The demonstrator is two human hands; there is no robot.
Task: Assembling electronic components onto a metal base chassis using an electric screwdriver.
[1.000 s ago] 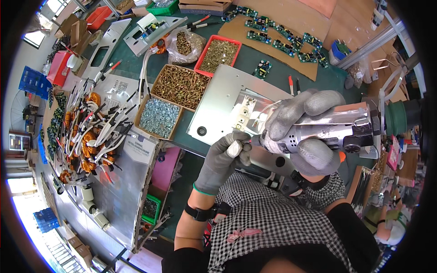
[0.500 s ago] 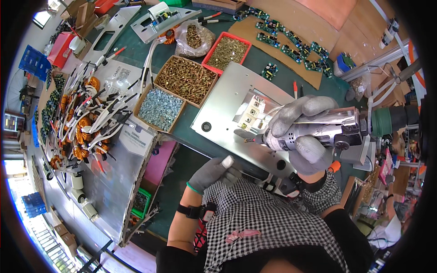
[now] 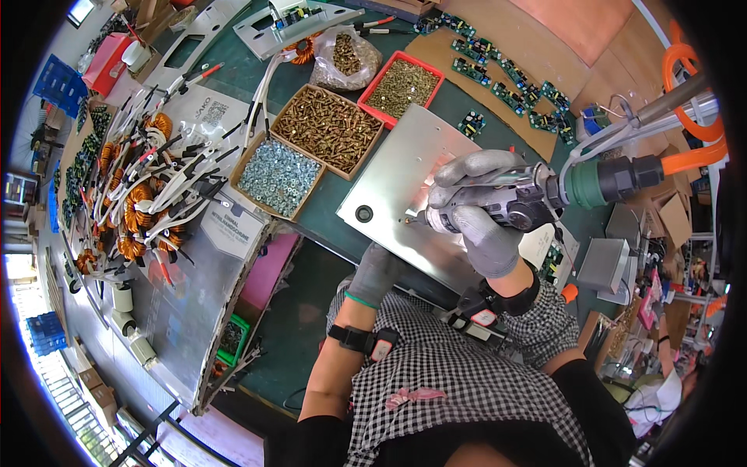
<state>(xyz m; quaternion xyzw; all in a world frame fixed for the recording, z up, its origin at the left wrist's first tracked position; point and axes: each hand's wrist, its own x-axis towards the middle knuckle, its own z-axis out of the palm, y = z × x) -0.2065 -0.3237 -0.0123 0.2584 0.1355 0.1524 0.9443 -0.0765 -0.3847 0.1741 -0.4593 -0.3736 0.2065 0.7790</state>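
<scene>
My right hand [image 3: 482,226], in a grey glove, is wrapped round a silver and black power screwdriver [image 3: 529,204] lying nearly level. Its bit end meets a small screw [image 3: 409,220] on the flat metal panel [image 3: 393,173]. That panel sits on the green bench at the near edge, with a black ring-like fitting [image 3: 363,213] near its left corner. At the panel's near edge is my gloved left hand [image 3: 377,276]. Its fingertips go out of sight at the edge, so what they hold is hidden.
Boxes of brass-coloured screws [image 3: 331,128] and silvery nuts [image 3: 278,177] stand left of the panel, by a red tray [image 3: 401,86] of small fasteners. Wired copper coils [image 3: 144,210] pile up at left. Circuit boards [image 3: 510,97] lie on cardboard behind. An orange hose [image 3: 692,158] trails right.
The screwdriver has moved left and levelled over the panel, its bit now at the screw. My left hand has moved up and right to the panel's near edge, its fingertips now hidden.
</scene>
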